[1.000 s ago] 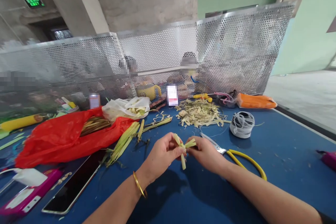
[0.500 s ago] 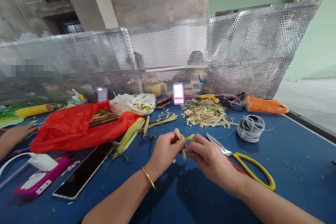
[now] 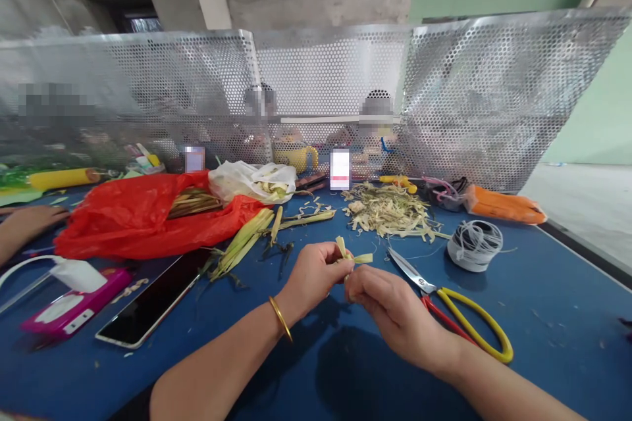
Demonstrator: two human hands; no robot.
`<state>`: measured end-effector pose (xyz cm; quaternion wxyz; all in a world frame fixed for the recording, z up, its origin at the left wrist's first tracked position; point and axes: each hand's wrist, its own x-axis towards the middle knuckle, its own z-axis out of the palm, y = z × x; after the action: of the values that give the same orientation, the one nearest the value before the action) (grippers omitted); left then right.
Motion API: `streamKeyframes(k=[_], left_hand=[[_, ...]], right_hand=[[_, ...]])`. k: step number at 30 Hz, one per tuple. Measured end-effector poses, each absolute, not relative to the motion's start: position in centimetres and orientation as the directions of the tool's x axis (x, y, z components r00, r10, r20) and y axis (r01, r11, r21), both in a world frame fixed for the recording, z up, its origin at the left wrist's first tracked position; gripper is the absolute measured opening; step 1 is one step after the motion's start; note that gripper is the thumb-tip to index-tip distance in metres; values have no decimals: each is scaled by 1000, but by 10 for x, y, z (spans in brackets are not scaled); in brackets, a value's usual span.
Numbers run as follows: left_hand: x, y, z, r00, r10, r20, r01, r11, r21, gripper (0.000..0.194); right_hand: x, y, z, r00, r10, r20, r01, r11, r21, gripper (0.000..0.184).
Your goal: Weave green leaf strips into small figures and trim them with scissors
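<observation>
My left hand (image 3: 312, 274) and my right hand (image 3: 384, 306) meet above the blue table (image 3: 553, 316), both pinched on a small folded piece of pale green leaf strips (image 3: 351, 255). Only the strip ends show above my fingers; the rest is hidden in the grip. A gold bangle (image 3: 280, 318) sits on my left wrist. Yellow-handled scissors (image 3: 459, 309) lie just right of my right hand.
A red plastic bag (image 3: 128, 220) with leaf strips, loose green leaves (image 3: 244, 243), a heap of trimmings (image 3: 388, 210), a spool of white cord (image 3: 474, 245), a phone (image 3: 148, 309), a pink device (image 3: 69, 312). Another person's hand (image 3: 24, 223) at far left. A perforated metal screen (image 3: 444, 99) behind.
Both hands kept working the leaf piece and shifted slightly right and nearer; the lower strip end is now hidden by my fingers. The view tilted and another person's hand appeared at left.
</observation>
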<state>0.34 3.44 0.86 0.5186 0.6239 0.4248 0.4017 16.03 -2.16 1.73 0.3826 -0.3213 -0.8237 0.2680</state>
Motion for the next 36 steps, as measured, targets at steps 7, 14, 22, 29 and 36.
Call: streamKeyframes(k=[7,14,22,29,36], left_hand=[[0,31,7,472,878,-83,104,38,994,13],[-1,22,8,630,762,-148,238,-8,971,13],[-1,21,28,630,774,-72,-11,102,995,24],[-5,29,28,571,821,-23,-77,82,994,20],[-3,36,16,287,954,84,170,-137,976,15]], right_hand=[[174,-9,27,-385,879,282,134,356,-925,18],[182,5,25,-278,938,207,115,246,-962,20],[187,22,-4,-167,985,30,456,104,-884,12],[180,10,1,-228,969,94,677,227,-700,14],[168,-13,16,-460,825,329,704,565,-431,16]])
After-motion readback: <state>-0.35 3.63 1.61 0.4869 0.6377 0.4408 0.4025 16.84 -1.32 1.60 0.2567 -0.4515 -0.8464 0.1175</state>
